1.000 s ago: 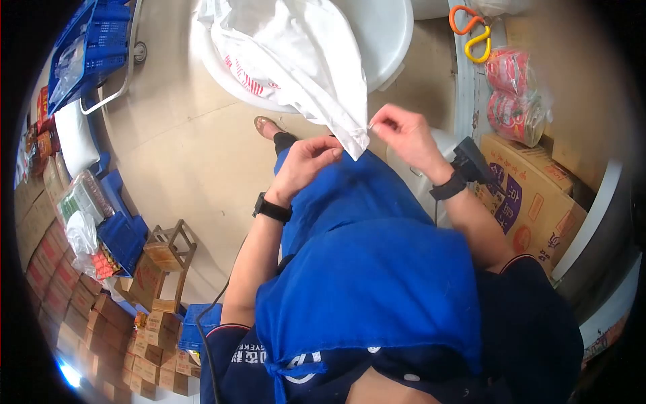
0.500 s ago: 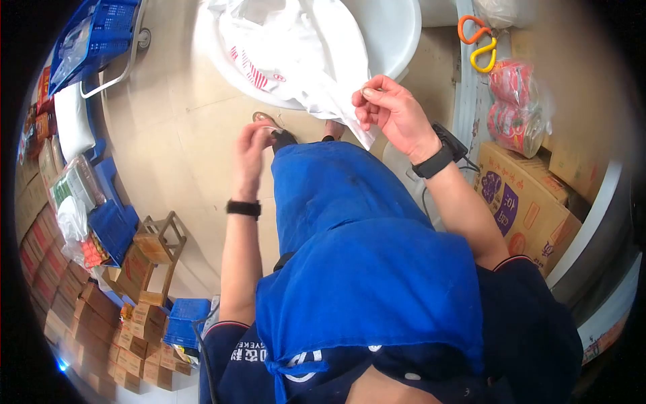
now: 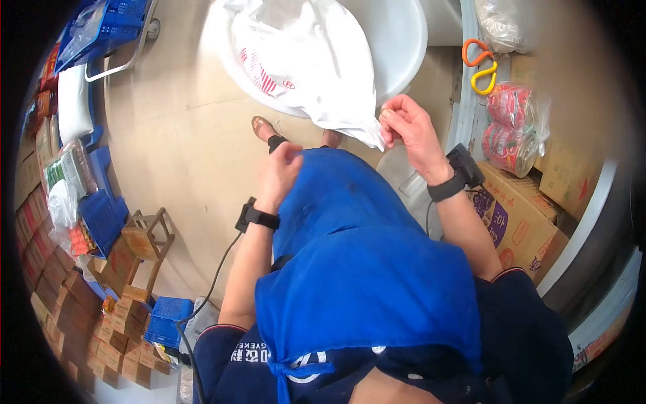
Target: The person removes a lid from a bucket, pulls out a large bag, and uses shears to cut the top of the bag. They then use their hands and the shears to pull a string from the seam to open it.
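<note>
Precariously, the right hand (image 3: 408, 128) pinches only the white bag (image 3: 316, 60) by its corner, so plastic beyond that grip could slip or tear; the left hand (image 3: 279, 172) lies curled on the apron (image 3: 350, 222), its hold unclear.

Left hand (image 3: 279, 172): low before the body, back toward the camera, fingers loosely bent, palm side hidden.
Left arm: bent, forearm goes up from the elbow.
Right hand (image 3: 409, 126): raised higher, thumb and fingertips pinched together.
Right arm: forearm stretched forward, wrist slightly bent.
</note>
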Demonstrator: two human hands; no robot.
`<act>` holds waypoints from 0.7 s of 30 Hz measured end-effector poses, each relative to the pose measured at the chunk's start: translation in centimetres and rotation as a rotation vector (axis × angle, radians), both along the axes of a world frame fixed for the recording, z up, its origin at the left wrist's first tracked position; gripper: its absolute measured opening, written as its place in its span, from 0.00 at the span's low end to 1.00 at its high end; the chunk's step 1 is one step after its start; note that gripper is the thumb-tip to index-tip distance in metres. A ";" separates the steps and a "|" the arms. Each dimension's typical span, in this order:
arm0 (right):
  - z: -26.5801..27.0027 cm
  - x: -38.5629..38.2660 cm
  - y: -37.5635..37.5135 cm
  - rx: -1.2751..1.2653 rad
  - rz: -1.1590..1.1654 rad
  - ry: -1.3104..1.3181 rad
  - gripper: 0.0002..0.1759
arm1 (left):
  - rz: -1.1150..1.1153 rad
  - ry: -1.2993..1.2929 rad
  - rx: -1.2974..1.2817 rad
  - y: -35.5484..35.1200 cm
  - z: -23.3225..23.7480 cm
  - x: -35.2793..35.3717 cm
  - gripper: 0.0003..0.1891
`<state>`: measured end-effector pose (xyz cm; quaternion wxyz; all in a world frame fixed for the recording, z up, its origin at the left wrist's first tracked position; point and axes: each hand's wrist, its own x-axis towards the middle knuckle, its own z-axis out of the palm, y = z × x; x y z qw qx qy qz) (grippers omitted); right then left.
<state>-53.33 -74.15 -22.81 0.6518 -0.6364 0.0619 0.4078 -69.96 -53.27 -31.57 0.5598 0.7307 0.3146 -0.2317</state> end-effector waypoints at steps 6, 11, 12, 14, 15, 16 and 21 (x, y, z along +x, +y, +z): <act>0.7 0.6 0.1 -0.537 0.646 -0.729 0.12 | 0.124 -0.214 -0.068 -4.5 2.9 3.0 0.09; -1.4 0.6 -0.7 -0.424 0.528 -0.449 0.09 | 0.266 -0.345 -0.328 -7.1 4.1 4.4 0.06; -1.0 0.7 -0.5 -0.392 0.489 -0.332 0.10 | 0.278 -0.357 -0.328 -7.4 4.1 4.6 0.06; -0.7 0.7 -0.4 -0.329 0.420 -0.170 0.10 | 0.306 -0.379 -0.325 -7.8 4.5 4.9 0.06; -0.8 0.5 -0.4 -0.301 0.389 -0.124 0.10 | 0.295 -0.404 -0.253 -7.8 4.9 5.1 0.07; -0.9 0.4 -0.4 -0.272 0.356 -0.076 0.11 | 0.281 -0.426 -0.181 -7.6 5.5 5.3 0.07; -1.1 -0.2 -0.3 -0.148 0.304 -0.024 0.10 | 0.271 -0.441 -0.151 -7.4 4.8 5.9 0.10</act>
